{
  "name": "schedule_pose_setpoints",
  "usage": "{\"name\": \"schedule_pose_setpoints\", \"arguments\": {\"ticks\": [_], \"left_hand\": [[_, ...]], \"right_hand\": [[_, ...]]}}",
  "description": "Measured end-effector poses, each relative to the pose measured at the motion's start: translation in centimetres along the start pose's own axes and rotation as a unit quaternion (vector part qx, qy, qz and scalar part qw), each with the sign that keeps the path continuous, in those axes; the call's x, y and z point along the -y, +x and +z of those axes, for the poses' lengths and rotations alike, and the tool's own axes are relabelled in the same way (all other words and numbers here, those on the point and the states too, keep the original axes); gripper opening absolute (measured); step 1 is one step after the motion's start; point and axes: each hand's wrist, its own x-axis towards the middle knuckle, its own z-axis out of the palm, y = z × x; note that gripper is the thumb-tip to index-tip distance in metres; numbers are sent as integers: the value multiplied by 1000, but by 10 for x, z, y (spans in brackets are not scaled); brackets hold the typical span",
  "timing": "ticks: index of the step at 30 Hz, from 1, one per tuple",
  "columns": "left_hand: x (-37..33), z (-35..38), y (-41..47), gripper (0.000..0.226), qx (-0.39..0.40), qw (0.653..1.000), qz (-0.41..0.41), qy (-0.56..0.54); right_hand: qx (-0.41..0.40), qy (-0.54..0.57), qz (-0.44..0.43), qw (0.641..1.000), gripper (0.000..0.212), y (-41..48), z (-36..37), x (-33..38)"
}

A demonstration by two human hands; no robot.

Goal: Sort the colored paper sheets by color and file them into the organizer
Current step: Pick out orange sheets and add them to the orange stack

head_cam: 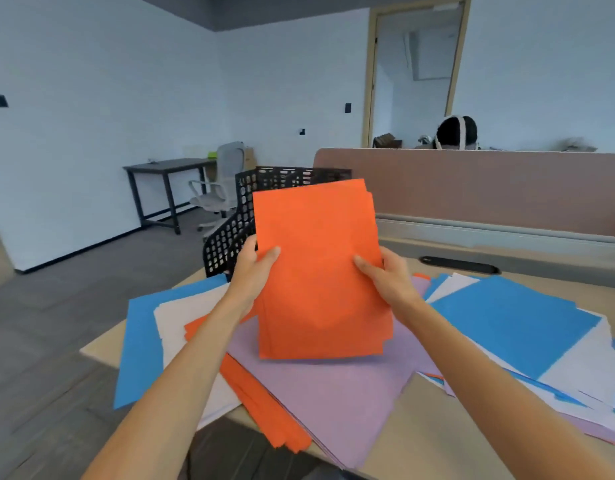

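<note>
A stack of orange sheets [320,265] stands upright above the desk, held at its two side edges. My left hand [256,268] grips the left edge and my right hand [385,277] grips the right edge. Behind the stack stands the black perforated organizer [230,233], partly hidden by the paper. Under the stack lie purple sheets [337,393], more orange sheets [264,410], a blue sheet [140,341] and white sheets [181,317] at the left. A second spread of blue sheets [513,320] and white sheets [586,372] lies at the right.
The pale wooden desk [423,434] ends at its left edge close to the blue sheet, with grey floor beyond. A brown partition [489,188] runs along the back right, and a person's head shows behind it. A dark table [164,168] and an office chair [219,192] stand far left.
</note>
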Motion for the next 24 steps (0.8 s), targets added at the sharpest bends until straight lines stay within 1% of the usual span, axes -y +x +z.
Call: {"name": "schedule_pose_setpoints", "arguments": {"ticks": [3, 6, 9, 11, 14, 15, 17, 19, 22, 24], "left_hand": [[-24, -14, -9, 27, -27, 996, 74, -37], [-33, -19, -15, 30, -38, 993, 103, -42], [-13, -20, -23, 39, -23, 996, 84, -33], [8, -19, -31, 41, -12, 998, 57, -7], [29, -17, -37, 28, -15, 999, 42, 13], [32, -17, -38, 27, -19, 998, 47, 26], [34, -18, -40, 29, -24, 996, 60, 55], [32, -19, -41, 22, -27, 995, 62, 67], [38, -20, -44, 30, -30, 995, 55, 77], [41, -21, -47, 35, -40, 994, 54, 86]], "right_hand": [[-31, 44, -69, 996, 6, -3, 1, 26], [-45, 60, -117, 990, 9, -12, 9, 35], [-38, 52, -98, 993, 12, -27, 18, 11], [-29, 49, -64, 996, 23, -38, 23, -11], [-38, 21, -42, 998, 36, -48, 31, -29], [-45, 10, -42, 998, 35, -50, 34, -31], [-61, -4, -43, 997, 25, -49, 40, -31], [-75, -11, -47, 996, 19, -48, 46, -28], [-81, -24, -55, 995, 20, -51, 57, -22], [-100, -24, -56, 993, 22, -52, 62, -18]]}}
